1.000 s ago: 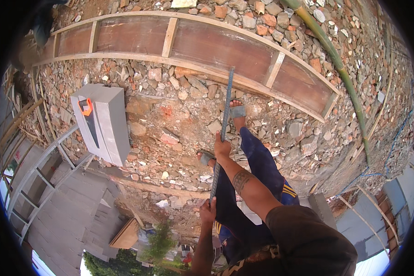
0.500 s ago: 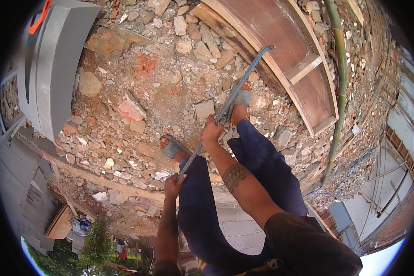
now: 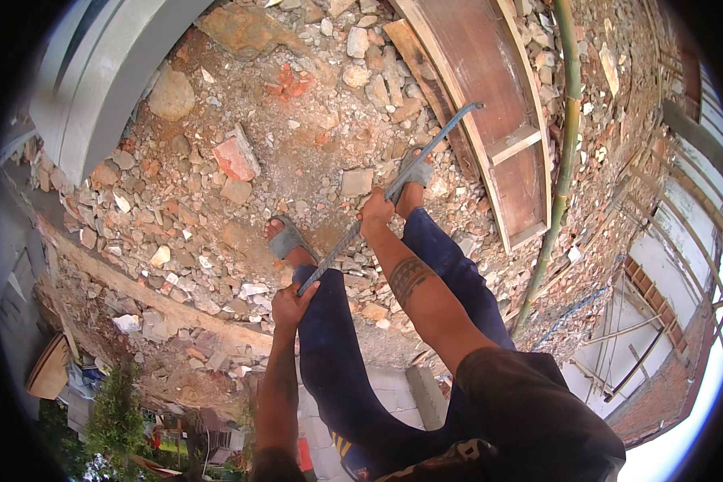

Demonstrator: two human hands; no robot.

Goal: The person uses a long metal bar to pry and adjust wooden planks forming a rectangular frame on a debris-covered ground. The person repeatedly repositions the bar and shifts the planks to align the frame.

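Note:
A long grey crowbar with ribbed shaft and curved tip slants across the view in both my hands. My left hand is closed around its lower end, beside my left knee. Farther up, my right hand grips the shaft near its middle, by my right foot. The bent tip appears over the left rim of a curved brown wooden panel framed with pale battens. Whether the tip touches the panel, I cannot tell. A rough wooden plank lies along the panel's left side.
Broken brick and stone rubble covers the ground around my sandalled feet. A thick grey curved concrete piece stands at the upper left. One green bamboo pole runs along the panel's right. A reddish brick chunk lies left of centre.
The view has shifted and turned slightly. My left hand and the crowbar's lower end are a little left and higher in view. Both hands keep their hold.

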